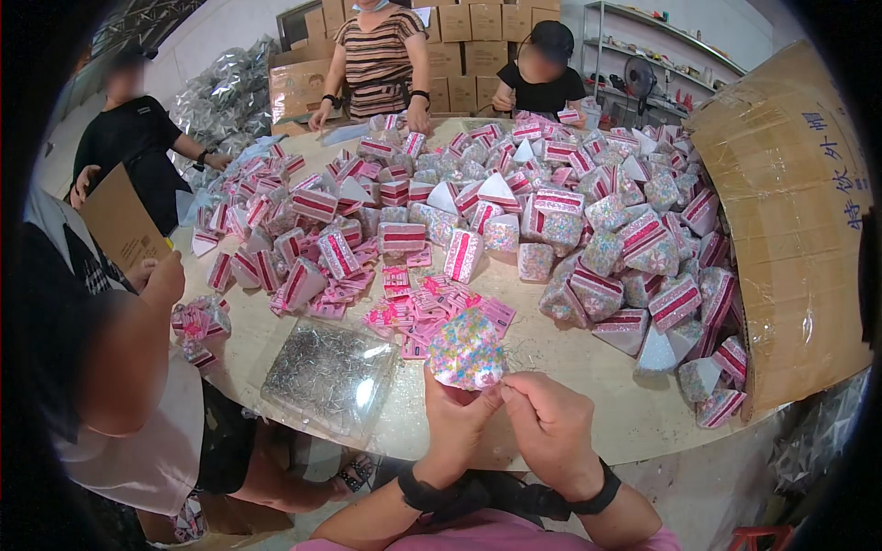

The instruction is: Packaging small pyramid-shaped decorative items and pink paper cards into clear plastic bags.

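1. The left hand [457, 415] gripped the lower edge of a small clear plastic bag filled with pastel sprinkle-like beads [467, 349], fingers closed on it, just above the near rim of the round pale table [588, 367].
2. The right hand [549, 424] pinched the same bag's bottom corner, thumb and fingers narrowed on it, touching the left hand.
3. Directly behind the bag lay a loose scatter of flat pink paper header cards [423, 308], almost touching it.
4. To the left, near the table's front edge, sat a clear plastic bag of small silver metal pieces [331, 375], with bare tabletop between it and the hands.
5. A large heap of finished bead packets with red-and-pink striped headers [570, 211] covered the far and right parts of the table.
6. A tilted brown cardboard box [795, 230] closed off the right edge.
7. Another person's bare forearm [129, 349] crowded the left side, so open room was only the strip just before the hands.
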The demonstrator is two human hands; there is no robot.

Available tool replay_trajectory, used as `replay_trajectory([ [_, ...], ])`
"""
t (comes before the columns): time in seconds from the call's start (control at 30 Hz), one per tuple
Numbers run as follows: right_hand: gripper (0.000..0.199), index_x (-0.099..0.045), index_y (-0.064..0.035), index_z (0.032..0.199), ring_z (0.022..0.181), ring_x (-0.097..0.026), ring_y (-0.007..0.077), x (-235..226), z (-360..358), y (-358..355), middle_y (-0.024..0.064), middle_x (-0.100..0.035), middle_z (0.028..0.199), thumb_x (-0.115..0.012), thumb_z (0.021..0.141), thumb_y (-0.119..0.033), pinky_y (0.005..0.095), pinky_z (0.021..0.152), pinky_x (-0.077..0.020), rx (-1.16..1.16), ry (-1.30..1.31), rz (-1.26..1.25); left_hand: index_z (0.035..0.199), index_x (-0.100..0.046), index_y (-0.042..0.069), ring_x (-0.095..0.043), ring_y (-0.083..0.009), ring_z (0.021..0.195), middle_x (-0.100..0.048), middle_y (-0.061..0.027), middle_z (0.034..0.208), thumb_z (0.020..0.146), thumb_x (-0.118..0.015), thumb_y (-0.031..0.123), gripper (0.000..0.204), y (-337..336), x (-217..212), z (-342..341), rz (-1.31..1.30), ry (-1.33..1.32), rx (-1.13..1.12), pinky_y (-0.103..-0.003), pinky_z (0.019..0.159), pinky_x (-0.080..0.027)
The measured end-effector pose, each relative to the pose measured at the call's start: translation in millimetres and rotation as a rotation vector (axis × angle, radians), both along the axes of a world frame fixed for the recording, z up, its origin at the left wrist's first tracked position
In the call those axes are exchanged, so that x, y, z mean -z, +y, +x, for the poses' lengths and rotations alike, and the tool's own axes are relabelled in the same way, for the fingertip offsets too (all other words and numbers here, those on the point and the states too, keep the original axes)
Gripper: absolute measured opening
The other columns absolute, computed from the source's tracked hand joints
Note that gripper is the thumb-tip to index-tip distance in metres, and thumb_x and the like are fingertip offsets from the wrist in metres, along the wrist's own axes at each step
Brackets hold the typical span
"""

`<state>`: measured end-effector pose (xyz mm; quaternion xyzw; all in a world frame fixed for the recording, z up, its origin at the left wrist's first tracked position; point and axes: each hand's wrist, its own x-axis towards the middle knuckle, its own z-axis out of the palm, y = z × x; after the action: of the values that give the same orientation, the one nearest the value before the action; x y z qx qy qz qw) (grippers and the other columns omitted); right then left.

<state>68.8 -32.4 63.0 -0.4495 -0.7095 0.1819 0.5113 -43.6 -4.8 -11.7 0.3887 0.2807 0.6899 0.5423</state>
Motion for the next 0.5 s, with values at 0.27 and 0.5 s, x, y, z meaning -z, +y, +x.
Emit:
replay_trajectory([
  [0.27,0.01,-0.062,0.0028,0.091,0.066,-0.061,0.0162,4.0,0.8,3.6,0.0102,-0.064,0.077,-0.057,0.086,-0.005,0.0272,0.059,-0.0467,-0.062,0.253,-0.258,0.129,-0.035,0.002,-0.055,-0.0235,0.111,-0.054,-0.0142,0.122,0.076,-0.078,0.013,0.069,1.6,-0.1,1.5,0.019,0.023,-0.039,-0.037,0.094,-0.046],
  [0.5,0.011,-0.064,0.0033,0.09,0.057,-0.048,0.0024,2.9,-1.0,3.2,-0.0011,-0.057,0.065,-0.056,0.087,-0.003,0.0191,0.05,-0.037,-0.125,0.511,-0.443,0.127,-0.039,0.001,-0.055,-0.0238,0.111,-0.055,-0.0148,0.121,0.075,-0.078,0.015,0.066,1.3,-4.5,3.1,0.006,0.005,-0.041,-0.037,0.094,-0.046],
])
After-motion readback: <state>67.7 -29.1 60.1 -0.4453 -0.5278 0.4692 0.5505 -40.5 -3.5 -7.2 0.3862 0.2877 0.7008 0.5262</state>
